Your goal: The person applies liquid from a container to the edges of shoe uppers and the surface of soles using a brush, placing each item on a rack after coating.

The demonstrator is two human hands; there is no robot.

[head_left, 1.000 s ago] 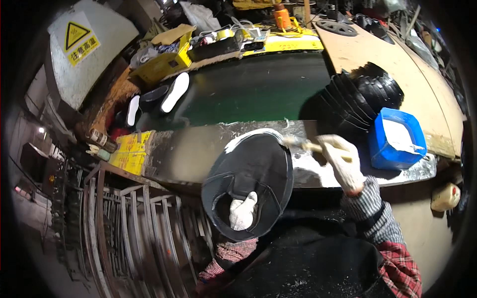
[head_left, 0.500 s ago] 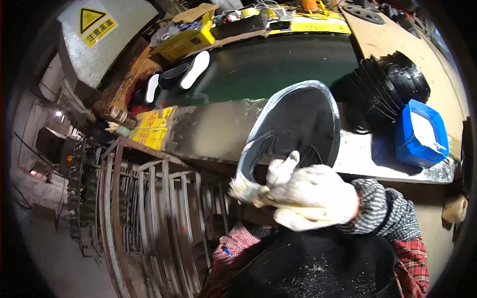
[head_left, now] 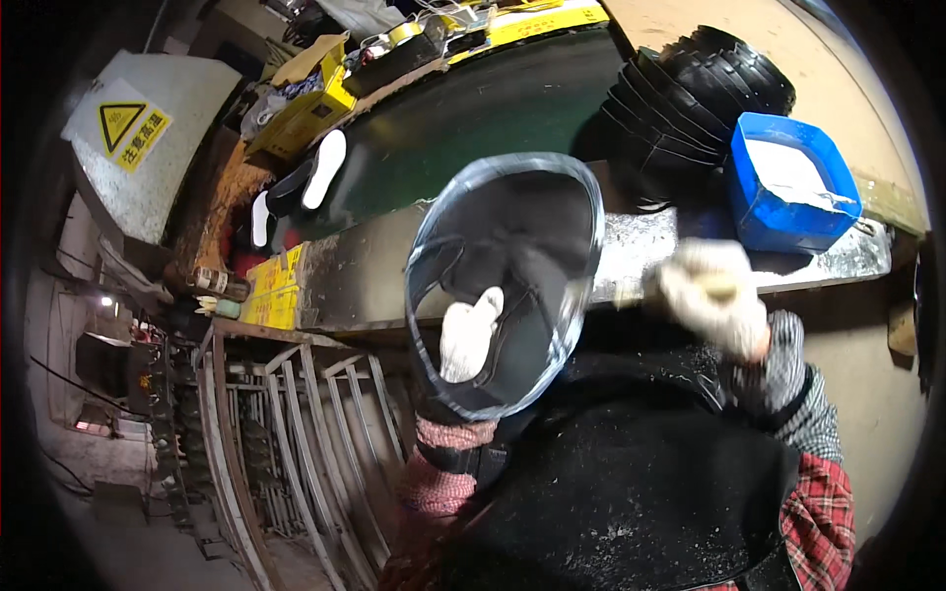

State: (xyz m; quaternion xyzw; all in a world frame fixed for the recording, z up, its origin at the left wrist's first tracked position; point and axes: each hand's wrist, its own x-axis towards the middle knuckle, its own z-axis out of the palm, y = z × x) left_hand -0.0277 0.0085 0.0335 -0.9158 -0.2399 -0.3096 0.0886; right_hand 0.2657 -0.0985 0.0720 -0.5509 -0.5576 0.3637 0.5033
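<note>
A black shoe upper point(head_left: 537, 222) faces me with its opening up, just past my lap. A wet-looking whitish band runs round its rim. My left hand point(head_left: 468, 337), in a white glove, reaches inside it; the thumb shows pressed on the lining, and the other fingers are hidden beneath. To the right of the upper, my gloved right hand point(head_left: 711, 295) is blurred by motion and closed round a brush point(head_left: 631, 292), its pale tip pointing left. Close beyond that hand stands a blue tub point(head_left: 788, 222) with white matter inside.
Nested black uppers point(head_left: 670, 108) are stacked behind the tub on the bench edge. A dark green belt point(head_left: 443, 118) runs beyond, with white-soled shoes point(head_left: 325, 169) at its left. A metal rack point(head_left: 296, 414) stands low left, below a machine cover point(head_left: 148, 148) with a warning sign.
My right hand has moved right with the brush, away from the upper's near left edge toward the tub. The upper has shifted left and tilted, and the left thumb now shows inside it.
</note>
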